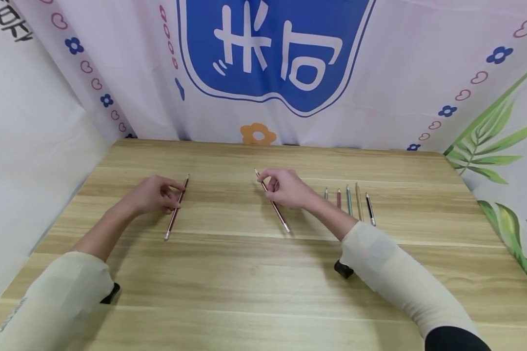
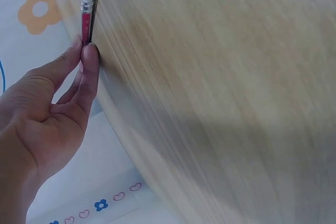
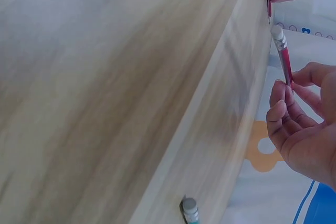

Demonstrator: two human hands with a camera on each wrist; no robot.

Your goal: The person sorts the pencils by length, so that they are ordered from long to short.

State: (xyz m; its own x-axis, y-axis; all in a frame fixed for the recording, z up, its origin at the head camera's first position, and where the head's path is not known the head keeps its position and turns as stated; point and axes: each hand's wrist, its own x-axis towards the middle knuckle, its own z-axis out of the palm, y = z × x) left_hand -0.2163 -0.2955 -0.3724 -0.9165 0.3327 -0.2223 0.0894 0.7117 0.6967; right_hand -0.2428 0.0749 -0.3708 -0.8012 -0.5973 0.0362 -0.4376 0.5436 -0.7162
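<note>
At the left of the wooden table, my left hand (image 1: 152, 195) pinches a dark red pencil (image 1: 172, 224) between thumb and fingers. Its sharpened tip points to the far edge and its white eraser end faces me. A second dark red pencil (image 1: 281, 217), slanting with its tip to the far left, is pinched by my right hand (image 1: 286, 188). The left wrist view shows thumb and fingertips on the red barrel (image 2: 85, 26) below the eraser. In the right wrist view, the other pencil's eraser end (image 3: 279, 34) sticks out past the fingers.
Right of my right forearm lie several pencils in a loose row, among them a red one (image 1: 339, 198), a teal one (image 1: 349, 201), a tan one (image 1: 359, 204) and a black one (image 1: 371, 209). A printed curtain (image 1: 136, 58) hangs behind the wooden table (image 1: 228, 287).
</note>
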